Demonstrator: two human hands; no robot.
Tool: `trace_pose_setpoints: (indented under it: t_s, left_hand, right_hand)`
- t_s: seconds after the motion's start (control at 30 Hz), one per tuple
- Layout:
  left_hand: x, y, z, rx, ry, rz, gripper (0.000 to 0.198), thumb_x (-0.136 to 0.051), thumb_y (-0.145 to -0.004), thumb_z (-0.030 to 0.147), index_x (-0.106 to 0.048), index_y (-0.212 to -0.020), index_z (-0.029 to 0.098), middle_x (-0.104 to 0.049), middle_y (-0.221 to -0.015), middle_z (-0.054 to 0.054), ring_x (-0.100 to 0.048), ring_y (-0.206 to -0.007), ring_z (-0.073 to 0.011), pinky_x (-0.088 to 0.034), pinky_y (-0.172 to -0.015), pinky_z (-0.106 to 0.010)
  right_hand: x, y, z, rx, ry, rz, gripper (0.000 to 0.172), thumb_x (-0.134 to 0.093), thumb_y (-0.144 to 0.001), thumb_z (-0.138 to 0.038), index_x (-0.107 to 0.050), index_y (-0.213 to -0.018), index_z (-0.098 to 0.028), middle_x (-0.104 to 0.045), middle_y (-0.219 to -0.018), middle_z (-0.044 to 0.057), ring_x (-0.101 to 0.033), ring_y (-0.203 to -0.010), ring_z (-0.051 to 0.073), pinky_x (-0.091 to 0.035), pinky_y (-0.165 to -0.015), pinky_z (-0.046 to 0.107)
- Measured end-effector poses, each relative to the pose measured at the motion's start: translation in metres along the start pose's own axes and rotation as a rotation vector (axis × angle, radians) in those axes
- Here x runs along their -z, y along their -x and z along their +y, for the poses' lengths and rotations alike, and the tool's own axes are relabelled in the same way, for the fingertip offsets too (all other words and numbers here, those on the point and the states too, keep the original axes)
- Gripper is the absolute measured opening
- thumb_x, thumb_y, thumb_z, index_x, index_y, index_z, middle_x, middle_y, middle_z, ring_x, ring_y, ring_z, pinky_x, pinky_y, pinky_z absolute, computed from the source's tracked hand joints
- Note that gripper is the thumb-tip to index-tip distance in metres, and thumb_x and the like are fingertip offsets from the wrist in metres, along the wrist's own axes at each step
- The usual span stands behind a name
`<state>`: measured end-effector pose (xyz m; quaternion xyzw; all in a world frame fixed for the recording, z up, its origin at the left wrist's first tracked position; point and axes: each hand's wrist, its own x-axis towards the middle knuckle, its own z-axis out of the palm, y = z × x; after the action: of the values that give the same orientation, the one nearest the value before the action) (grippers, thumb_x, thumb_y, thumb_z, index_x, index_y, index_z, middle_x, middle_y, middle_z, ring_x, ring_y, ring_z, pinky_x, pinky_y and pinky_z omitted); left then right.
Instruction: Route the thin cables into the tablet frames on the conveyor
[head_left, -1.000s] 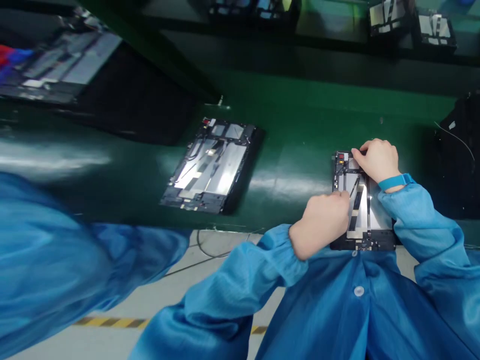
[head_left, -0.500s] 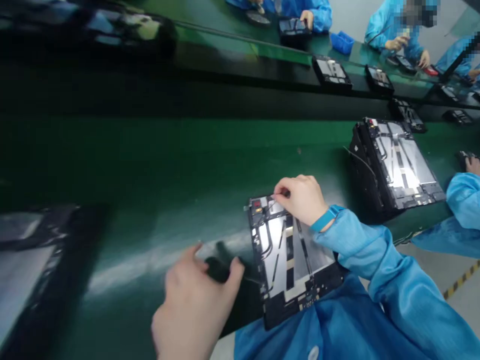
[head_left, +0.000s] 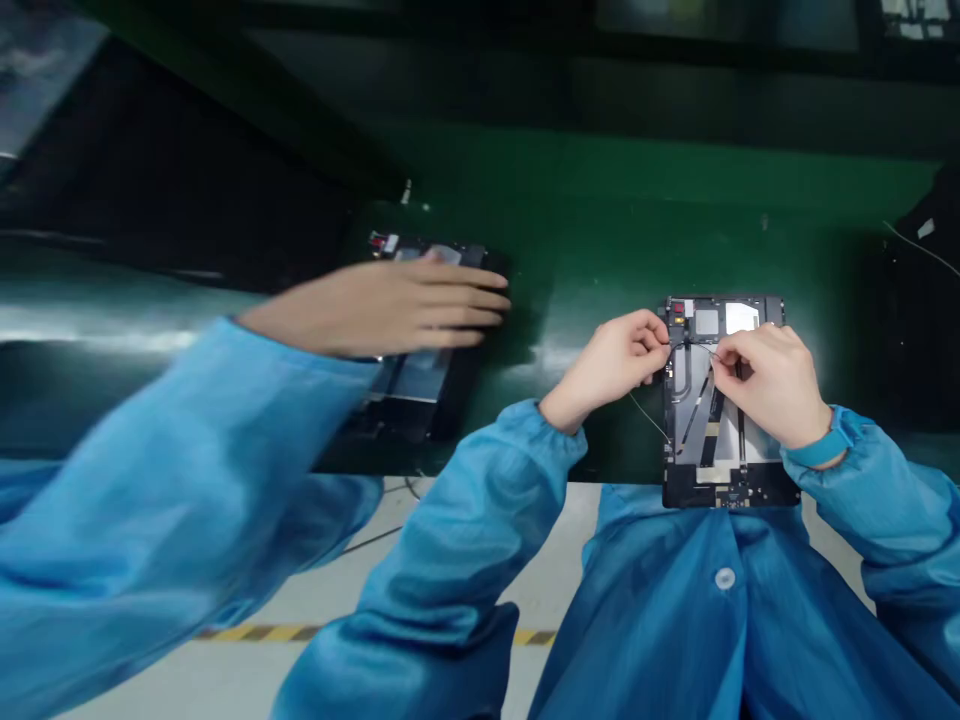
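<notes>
An opened tablet [head_left: 689, 400] with silver battery panels and black cables lies in front of me, its lower end at the bench edge. My left hand [head_left: 621, 356] is at its upper left edge, thumb and fingertips pinched together on a thin wire. My right hand [head_left: 772, 382] rests over its upper right part, thumb and forefinger closed on the same dark wire [head_left: 697, 346], which runs between the two hands. Another length of thin wire hangs below my left hand, beside the tablet's left side.
On the left, a co-worker's hand [head_left: 390, 305] is spread over a second opened tablet [head_left: 420, 385]. A dark stack [head_left: 919, 290] stands at the right. The green bench [head_left: 585, 240] has a raised dark ledge [head_left: 525, 90] behind.
My view has swung left and down. My left hand has come from the bench to the tablet and closed on the wire. A co-worker's arm now shows at the left.
</notes>
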<state>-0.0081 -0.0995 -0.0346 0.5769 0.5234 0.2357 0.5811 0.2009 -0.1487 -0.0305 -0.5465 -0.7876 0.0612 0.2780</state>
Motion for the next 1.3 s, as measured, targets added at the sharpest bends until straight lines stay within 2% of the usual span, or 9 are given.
trace_pose_setpoints:
  t_s: [0.13, 0.23, 0.53, 0.67, 0.77, 0.9, 1.1, 1.17, 1.3]
  left_hand:
    - [0.011, -0.007, 0.002, 0.053, 0.063, -0.132, 0.015, -0.069, -0.081, 0.009, -0.057, -0.083, 0.017, -0.06, -0.058, 0.005, -0.056, -0.045, -0.0077, -0.044, -0.045, -0.018]
    - [0.015, -0.009, 0.003, 0.069, 0.07, -0.155, 0.016, -0.07, -0.082, 0.008, -0.056, -0.083, 0.017, -0.061, -0.056, 0.005, -0.058, -0.045, -0.0083, -0.046, -0.046, -0.019]
    - [-0.006, 0.0, -0.002, 0.094, 0.195, 0.025, 0.016, -0.063, -0.083, 0.007, -0.053, -0.08, 0.019, -0.052, -0.051, 0.007, -0.052, -0.042, -0.009, -0.042, -0.044, -0.021]
    - [0.001, -0.003, 0.011, 0.078, -0.053, -0.021, 0.014, -0.061, -0.081, 0.007, -0.055, -0.079, 0.019, -0.056, -0.053, 0.006, -0.053, -0.044, -0.0104, -0.041, -0.048, -0.023]
    - [0.01, -0.011, 0.028, -0.056, -0.417, -0.069, 0.009, -0.062, -0.082, 0.012, -0.062, -0.076, 0.017, -0.061, -0.06, 0.004, -0.056, -0.052, -0.0109, -0.046, -0.061, -0.025]
    - [0.014, -0.027, 0.048, -0.233, -0.806, -0.156, 0.016, -0.061, -0.081, 0.011, -0.067, -0.068, 0.017, -0.063, -0.064, 0.001, -0.06, -0.066, -0.0146, -0.047, -0.08, -0.029]
    - [0.012, -0.046, 0.063, -0.236, -0.898, -0.332, 0.019, -0.066, -0.078, 0.01, -0.068, -0.061, 0.018, -0.059, -0.061, -0.001, -0.061, -0.068, -0.0181, -0.047, -0.079, -0.031]
    - [0.011, -0.047, 0.064, -0.225, -0.922, -0.334, 0.021, -0.065, -0.078, 0.008, -0.067, -0.06, 0.018, -0.056, -0.059, -0.002, -0.062, -0.069, -0.0197, -0.047, -0.081, -0.033]
    - [0.006, -0.038, 0.064, -0.234, -0.966, -0.26, 0.024, -0.061, -0.08, 0.004, -0.067, -0.061, 0.017, -0.055, -0.06, -0.004, -0.067, -0.077, -0.0239, -0.049, -0.085, -0.035]
  right_hand:
    - [-0.003, 0.005, 0.0, -0.004, -0.039, -0.018, 0.014, -0.061, -0.084, -0.011, -0.065, -0.076, -0.023, -0.069, -0.071, 0.0, -0.06, -0.072, 0.019, -0.038, -0.072, 0.031]
    - [-0.004, 0.006, 0.0, -0.021, -0.065, -0.051, 0.015, -0.061, -0.085, -0.011, -0.065, -0.077, -0.023, -0.07, -0.072, 0.0, -0.061, -0.074, 0.019, -0.038, -0.072, 0.031]
    - [-0.002, 0.006, 0.002, -0.077, -0.103, -0.103, 0.013, -0.062, -0.083, -0.012, -0.065, -0.077, -0.023, -0.069, -0.071, 0.0, -0.061, -0.073, 0.019, -0.043, -0.075, 0.032]
    - [0.002, 0.006, 0.006, -0.092, -0.142, -0.114, 0.014, -0.061, -0.08, -0.011, -0.064, -0.075, -0.024, -0.068, -0.071, 0.0, -0.06, -0.071, 0.019, -0.045, -0.076, 0.032]
    - [0.005, 0.005, 0.01, -0.086, -0.157, -0.091, 0.014, -0.062, -0.079, -0.011, -0.063, -0.074, -0.023, -0.068, -0.07, -0.001, -0.06, -0.07, 0.018, -0.046, -0.074, 0.032]
    - [0.008, 0.004, 0.014, -0.122, -0.184, -0.076, 0.013, -0.064, -0.077, -0.011, -0.063, -0.073, -0.024, -0.067, -0.069, -0.001, -0.061, -0.069, 0.018, -0.048, -0.074, 0.032]
    - [0.011, 0.002, 0.021, -0.204, -0.267, -0.05, 0.01, -0.064, -0.077, -0.014, -0.065, -0.073, -0.024, -0.068, -0.069, -0.002, -0.06, -0.066, 0.017, -0.05, -0.071, 0.031]
    - [0.012, -0.001, 0.025, -0.234, -0.289, -0.033, 0.008, -0.064, -0.078, -0.017, -0.065, -0.075, -0.024, -0.068, -0.071, -0.002, -0.06, -0.066, 0.017, -0.05, -0.069, 0.031]
    - [0.011, -0.013, 0.035, -0.29, -0.214, 0.028, 0.006, -0.064, -0.078, -0.018, -0.065, -0.077, -0.024, -0.07, -0.074, 0.0, -0.061, -0.07, 0.018, -0.05, -0.071, 0.033]
